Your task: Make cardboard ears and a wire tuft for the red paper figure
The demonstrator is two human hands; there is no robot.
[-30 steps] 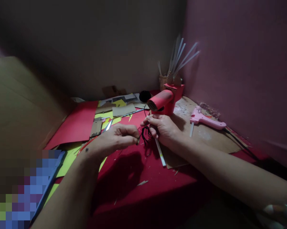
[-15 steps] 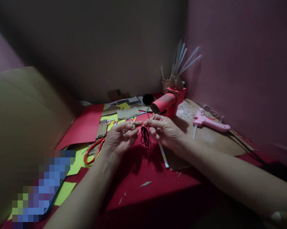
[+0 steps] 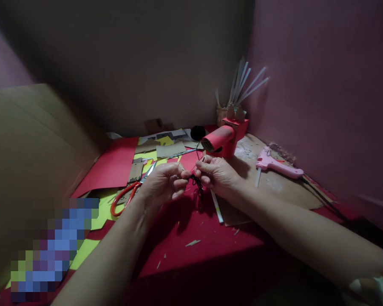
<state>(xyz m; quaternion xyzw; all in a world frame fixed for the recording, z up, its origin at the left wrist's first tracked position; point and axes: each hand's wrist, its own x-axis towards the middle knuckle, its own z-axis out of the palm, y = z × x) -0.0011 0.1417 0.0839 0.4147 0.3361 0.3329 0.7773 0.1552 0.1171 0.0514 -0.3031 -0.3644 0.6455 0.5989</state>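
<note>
Left hand (image 3: 167, 180): palm turned inward, thumb and fingers pinched together on black cord. Right hand (image 3: 217, 172): wrist low, fingertips closed on the same cord. The two hands nearly meet, both forearms reaching forward. Cord (image 3: 197, 187): soft, thin, gathered in loops, hanging between the hands above the surface (image 3: 210, 250), which is covered in deep red. White stick (image 3: 217, 208) just below the right hand. Scissors (image 3: 126, 199), glossy red loops, beside the left wrist. Beyond the hands: tube (image 3: 218, 138), red outside, corrugated at its open end, joined to a red box. Right: pink plastic glue gun (image 3: 279, 165) on a board. Left: cardboard (image 3: 135, 172) with dark printed lettering, too small to read surely.
</note>
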